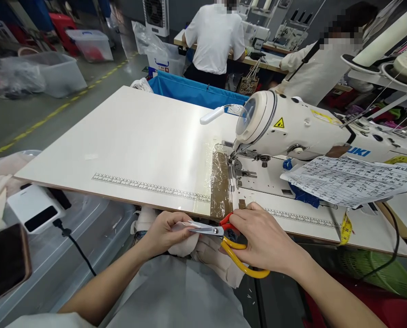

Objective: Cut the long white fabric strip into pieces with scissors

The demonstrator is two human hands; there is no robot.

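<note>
Hands with scissors on white cloth

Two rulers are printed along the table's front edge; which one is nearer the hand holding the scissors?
The printed ruler right of the brown tape strip, just beyond the right hand.

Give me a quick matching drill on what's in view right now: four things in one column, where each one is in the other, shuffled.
Things:
1. scissors
2. white cloth piece
3. printed sheet
4. yellow tape measure

Places:
A. lying on the bed of the sewing machine
B. hanging over the front edge of the table
C. in the right hand, blades pointing left
D. pinched in the left hand, at the blade tips

Pairs: 1-C, 2-D, 3-A, 4-B
</note>
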